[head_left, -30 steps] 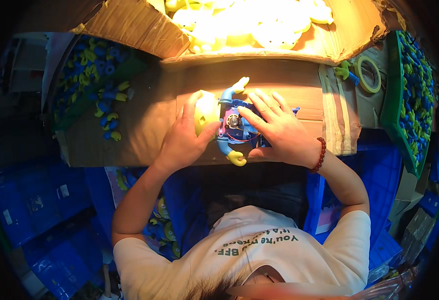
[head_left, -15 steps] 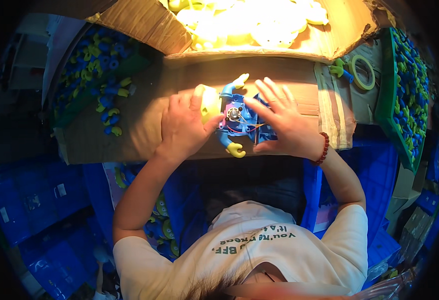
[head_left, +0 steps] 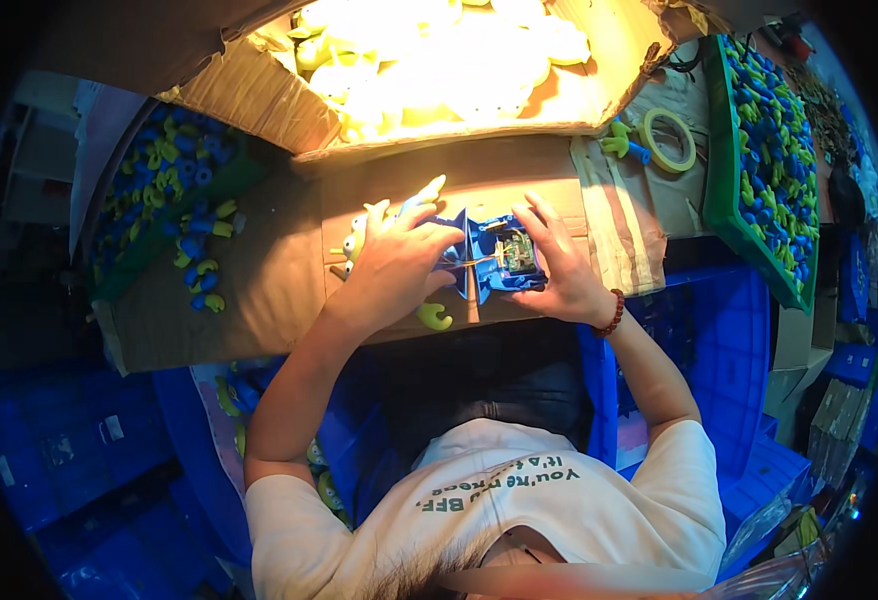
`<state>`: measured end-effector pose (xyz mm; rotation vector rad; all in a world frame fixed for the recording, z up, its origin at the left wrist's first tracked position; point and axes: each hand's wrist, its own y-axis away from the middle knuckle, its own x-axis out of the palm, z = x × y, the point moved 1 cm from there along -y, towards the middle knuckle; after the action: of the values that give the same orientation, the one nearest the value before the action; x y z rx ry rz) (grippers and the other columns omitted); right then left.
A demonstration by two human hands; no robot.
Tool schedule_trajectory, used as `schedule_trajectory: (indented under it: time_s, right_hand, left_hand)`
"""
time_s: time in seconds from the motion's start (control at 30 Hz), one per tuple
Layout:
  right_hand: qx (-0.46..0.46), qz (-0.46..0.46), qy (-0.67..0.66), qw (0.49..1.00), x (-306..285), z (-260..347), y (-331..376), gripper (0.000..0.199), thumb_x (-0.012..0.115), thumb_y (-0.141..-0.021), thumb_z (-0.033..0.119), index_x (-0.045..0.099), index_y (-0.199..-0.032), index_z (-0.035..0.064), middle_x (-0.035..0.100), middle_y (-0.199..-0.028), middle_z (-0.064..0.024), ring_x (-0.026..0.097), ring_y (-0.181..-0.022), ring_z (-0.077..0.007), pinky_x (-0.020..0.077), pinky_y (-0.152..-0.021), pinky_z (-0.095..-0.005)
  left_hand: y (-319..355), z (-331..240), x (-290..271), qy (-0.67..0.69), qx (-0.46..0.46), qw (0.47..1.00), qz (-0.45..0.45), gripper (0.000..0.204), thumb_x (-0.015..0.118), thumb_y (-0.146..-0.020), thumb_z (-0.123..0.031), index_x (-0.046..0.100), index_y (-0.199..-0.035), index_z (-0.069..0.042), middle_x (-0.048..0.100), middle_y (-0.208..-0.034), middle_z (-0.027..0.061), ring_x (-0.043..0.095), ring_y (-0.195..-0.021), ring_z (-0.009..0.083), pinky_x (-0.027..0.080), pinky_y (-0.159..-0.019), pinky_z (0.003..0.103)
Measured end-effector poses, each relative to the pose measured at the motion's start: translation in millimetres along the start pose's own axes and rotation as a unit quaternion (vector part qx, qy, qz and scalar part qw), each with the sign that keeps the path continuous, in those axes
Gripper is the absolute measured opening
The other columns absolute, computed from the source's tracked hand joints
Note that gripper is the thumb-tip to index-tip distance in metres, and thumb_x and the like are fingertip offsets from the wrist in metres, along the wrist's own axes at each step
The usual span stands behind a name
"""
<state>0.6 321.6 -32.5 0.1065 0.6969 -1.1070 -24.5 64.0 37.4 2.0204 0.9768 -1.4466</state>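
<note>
A toy figure with a yellow-green head (head_left: 352,242) lies on its side on the cardboard, head to the left. My left hand (head_left: 391,262) is wrapped over its blue body, hiding most of it; one yellow toy hand (head_left: 434,317) shows below and a raised toy arm (head_left: 429,190) above. My right hand (head_left: 571,272) grips the lower blue shell (head_left: 492,282) between thumb and fingers. A green circuit board (head_left: 519,252) sits inside this shell. Thin wires run from it across a gap to the body under my left hand.
Behind the cardboard worktop (head_left: 279,290) stands a cardboard box (head_left: 459,141) of yellow-green toy parts under glaring light. Blue and yellow toy arms fill a green tray (head_left: 719,190) at right and lie heaped at left (head_left: 199,235). A tape roll (head_left: 667,140) lies beside a loose arm.
My left hand has shifted from the head onto the body. The lower shell now stands apart from the body, showing the circuit board. The whole view has shifted slightly.
</note>
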Motion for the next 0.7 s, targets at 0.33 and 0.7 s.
schedule_trajectory:
  time_s: [0.33, 0.7]
  right_hand:
    - [0.102, -0.043, -0.304, 0.946, 5, -10, -8, 0.116, 0.084, -0.073, -0.001, 0.009, -0.161, 0.0046, 0.023, -0.16, -0.0231, 0.033, -0.147, -0.0293, 0.0394, -0.114, -0.0394]
    - [0.01, -0.048, -0.283, 0.958, 7, 6, -33, 0.113, 0.082, -0.077, 0.004, 0.008, -0.162, 0.0074, 0.026, -0.163, -0.0172, 0.03, -0.149, -0.0259, 0.0276, -0.121, -0.0392]
  left_hand:
    - [3, 19, 29, -0.017, 0.094, 0.989, -0.116, 0.01, 0.071, -0.082, -0.014, 0.073, -0.092, -0.013, 0.075, -0.094, 0.0013, 0.068, -0.11, 0.0206, 0.048, -0.095, 0.042]
    - [0, 6, 39, -0.083, 0.03, 0.985, -0.151, 0.006, 0.068, -0.078, -0.013, 0.072, -0.083, -0.013, 0.068, -0.102, 0.0016, 0.051, -0.133, 0.0296, 0.047, -0.094, 0.047]
